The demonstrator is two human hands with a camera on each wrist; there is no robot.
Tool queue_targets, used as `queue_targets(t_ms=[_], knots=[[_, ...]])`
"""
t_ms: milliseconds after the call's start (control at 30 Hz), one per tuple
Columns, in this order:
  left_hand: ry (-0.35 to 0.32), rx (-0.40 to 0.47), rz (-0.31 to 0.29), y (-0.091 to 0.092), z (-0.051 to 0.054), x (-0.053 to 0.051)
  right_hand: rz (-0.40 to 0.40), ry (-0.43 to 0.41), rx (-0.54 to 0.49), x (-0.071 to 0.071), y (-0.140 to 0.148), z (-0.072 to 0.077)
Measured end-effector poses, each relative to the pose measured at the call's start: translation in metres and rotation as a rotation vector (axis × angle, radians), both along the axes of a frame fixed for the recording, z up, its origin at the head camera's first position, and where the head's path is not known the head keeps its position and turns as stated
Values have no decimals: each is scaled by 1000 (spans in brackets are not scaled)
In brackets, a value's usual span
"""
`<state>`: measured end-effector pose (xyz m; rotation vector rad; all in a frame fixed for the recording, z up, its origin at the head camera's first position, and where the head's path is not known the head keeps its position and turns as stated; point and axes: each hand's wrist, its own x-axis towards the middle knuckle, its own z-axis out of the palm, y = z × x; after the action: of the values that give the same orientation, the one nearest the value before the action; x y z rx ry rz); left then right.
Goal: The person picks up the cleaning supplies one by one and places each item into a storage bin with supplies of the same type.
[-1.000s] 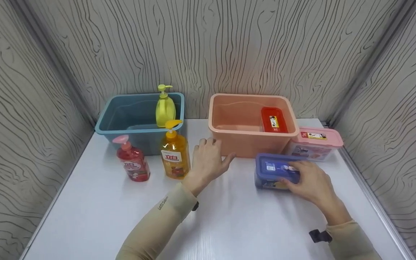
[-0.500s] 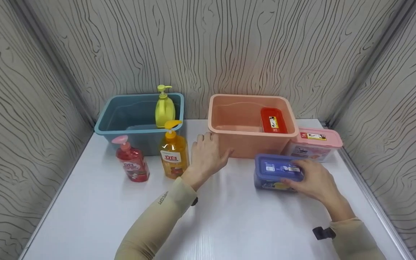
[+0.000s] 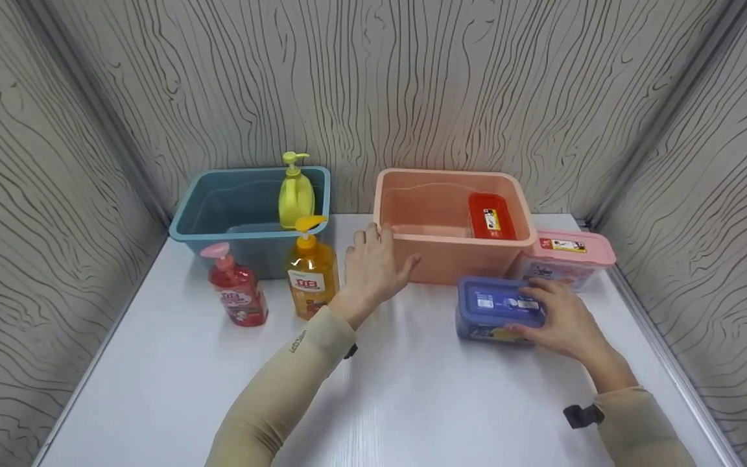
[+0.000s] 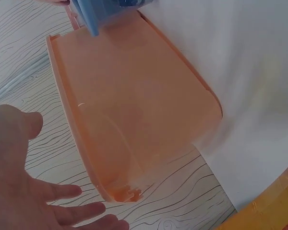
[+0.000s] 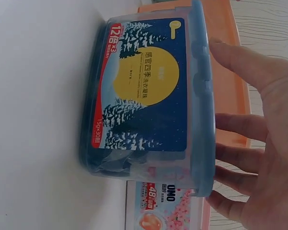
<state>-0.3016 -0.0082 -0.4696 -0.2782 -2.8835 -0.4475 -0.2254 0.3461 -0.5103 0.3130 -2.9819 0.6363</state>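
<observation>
A blue tub of laundry pods (image 3: 489,311) stands on the table in front of the peach bin (image 3: 458,259). My right hand (image 3: 565,324) is at its right end, thumb near the lid's front edge and fingers over the lid. In the right wrist view the fingers (image 5: 240,125) are spread beside the lid, not wrapped round the tub. Nothing is in my left hand (image 3: 373,272), which hovers by the bin's front left corner. The left wrist view shows its fingers (image 4: 84,213) extended close to the rim; whether they touch cannot be told.
A red tub (image 3: 491,217) lies inside the peach bin. Beside that bin stands a pink tub (image 3: 571,256). To the left, a teal bin (image 3: 231,227) holds a yellow-green pump bottle (image 3: 296,198). Red (image 3: 237,295) and orange (image 3: 314,275) pump bottles stand in front.
My left hand has shifted slightly up toward the peach bin's front rim. The fingers of my right hand have spread a little and drawn right on the lid; the blue tub has stayed put.
</observation>
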Motion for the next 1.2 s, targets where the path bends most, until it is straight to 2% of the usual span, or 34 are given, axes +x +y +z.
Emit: queue_targets(t_ms=[200, 400, 767, 1000, 1200], knots=[[11, -3, 11, 2, -1, -11, 7, -28, -58, -5, 6, -6], [-8, -10, 13, 2, -4, -21, 52, 6, -101, -8, 12, -11], [-75, 40, 24, -2, -7, -34, 51, -33, -95, -13, 16, -15], [-81, 7, 32, -6, -8, -48, 41, -43, -117, -14, 18, -17], [-104, -9, 54, -7, -8, -56, 50, -24, -125, -16, 21, -21]])
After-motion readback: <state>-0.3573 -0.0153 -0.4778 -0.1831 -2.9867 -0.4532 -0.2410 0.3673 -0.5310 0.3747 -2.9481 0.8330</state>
